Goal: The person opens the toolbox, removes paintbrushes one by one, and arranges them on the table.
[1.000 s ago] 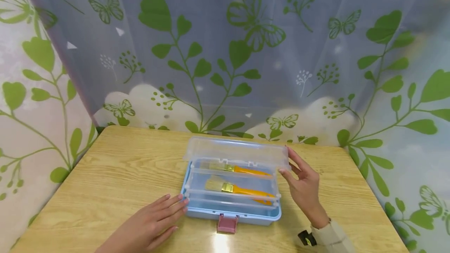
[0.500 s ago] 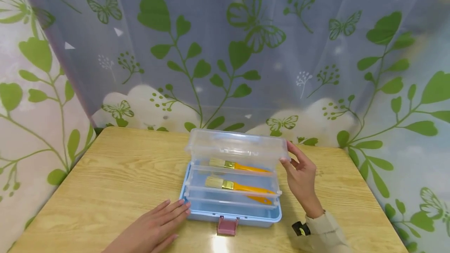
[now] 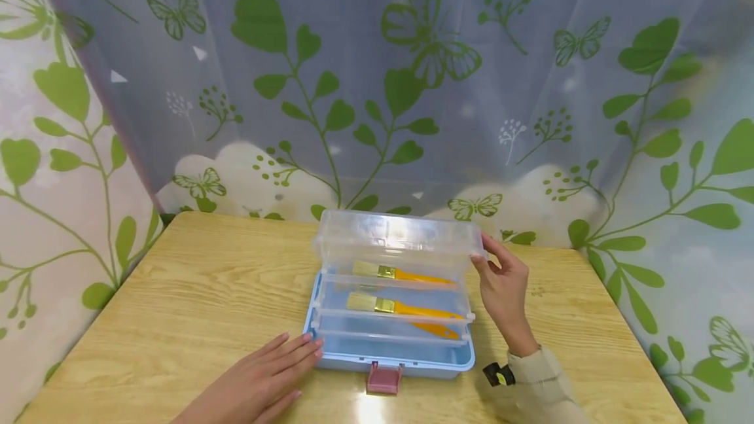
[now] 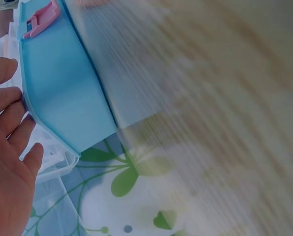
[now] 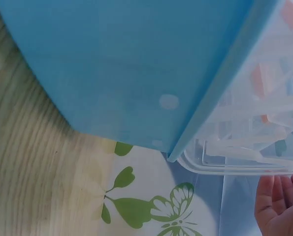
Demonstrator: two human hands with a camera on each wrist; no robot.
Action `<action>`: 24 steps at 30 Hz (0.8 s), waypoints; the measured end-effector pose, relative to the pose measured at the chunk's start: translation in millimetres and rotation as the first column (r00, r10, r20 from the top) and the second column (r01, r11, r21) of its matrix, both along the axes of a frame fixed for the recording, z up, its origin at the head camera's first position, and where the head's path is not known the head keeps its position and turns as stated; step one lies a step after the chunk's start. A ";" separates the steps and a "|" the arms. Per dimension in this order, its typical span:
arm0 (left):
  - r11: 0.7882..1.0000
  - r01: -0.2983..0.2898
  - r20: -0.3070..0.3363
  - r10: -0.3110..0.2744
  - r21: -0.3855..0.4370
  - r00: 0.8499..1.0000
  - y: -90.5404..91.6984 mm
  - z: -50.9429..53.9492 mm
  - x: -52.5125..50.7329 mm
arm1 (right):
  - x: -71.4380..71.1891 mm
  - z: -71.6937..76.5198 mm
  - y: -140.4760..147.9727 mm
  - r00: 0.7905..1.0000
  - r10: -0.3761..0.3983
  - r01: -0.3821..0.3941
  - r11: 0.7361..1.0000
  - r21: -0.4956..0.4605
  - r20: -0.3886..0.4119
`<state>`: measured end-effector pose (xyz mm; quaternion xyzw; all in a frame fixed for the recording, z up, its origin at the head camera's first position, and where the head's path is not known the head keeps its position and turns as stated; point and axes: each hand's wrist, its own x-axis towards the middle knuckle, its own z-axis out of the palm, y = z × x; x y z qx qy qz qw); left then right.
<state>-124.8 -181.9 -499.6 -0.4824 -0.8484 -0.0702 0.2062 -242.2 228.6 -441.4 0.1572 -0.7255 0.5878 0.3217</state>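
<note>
A blue box [image 3: 412, 365] with a pink latch [image 3: 384, 379] stands on the table, its clear lid [image 3: 400, 231] tilted up at the back. Two clear trays inside are spread in steps, and brushes with orange handles, one of them a flat brush [image 3: 385, 306], lie in the box. My right hand [image 3: 505, 293] pinches the lid's right end between thumb and fingers. My left hand [image 3: 259, 378] rests its fairly straight fingertips against the box's front left corner. In the left wrist view those fingers [image 4: 13, 132] touch the box rim; in the right wrist view my right hand [image 5: 281, 209] is partly cut off.
The wooden table [image 3: 194, 280] extends on both sides of the box. Behind it hangs a blue-grey curtain [image 3: 353, 38] with green leaves and butterflies, and patterned cloth also stands at the left and right. A black item [image 3: 498, 375] sits at the right sleeve's cuff.
The lid has swung up and back with my right hand, and the trays have shifted slightly upward with it. My left hand has stayed at the corner, moving only a little.
</note>
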 end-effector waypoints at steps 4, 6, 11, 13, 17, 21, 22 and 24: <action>1.000 -0.005 0.021 0.005 0.002 1.000 2.6 1.7 -3.3 | 0.6 9.7 -5.9 0.995 -0.079 0.078 0.997 0.018 0.061; 1.000 -0.006 0.028 0.006 0.003 1.000 3.4 2.5 -3.9 | 4.2 19.2 -11.0 0.991 -0.100 0.098 0.995 0.030 0.091; 1.000 -0.005 0.040 0.004 0.007 0.999 2.9 2.0 -3.8 | -4.2 19.2 -10.5 0.979 -0.143 0.134 0.988 0.072 0.148; 1.000 -0.006 0.051 0.006 0.009 0.999 2.5 2.2 -3.8 | -13.0 12.6 -6.8 0.975 -0.157 0.143 0.985 0.094 0.157; 1.000 -0.004 0.057 0.004 0.000 0.998 1.5 3.2 -3.8 | -22.4 12.0 -6.2 0.971 -0.179 0.161 0.980 0.120 0.157; 1.000 0.004 0.051 -0.004 -0.015 0.999 0.4 2.9 -3.2 | -31.7 11.8 -6.7 0.971 -0.187 0.171 0.979 0.112 0.151; 1.000 0.005 0.049 -0.004 -0.019 0.999 0.1 2.3 -2.9 | -33.2 11.8 -7.0 0.972 -0.183 0.169 0.980 0.106 0.148; 1.000 0.002 0.047 0.000 -0.029 0.999 -0.6 0.9 -2.1 | -34.2 13.3 -8.1 0.975 -0.170 0.157 0.982 0.103 0.141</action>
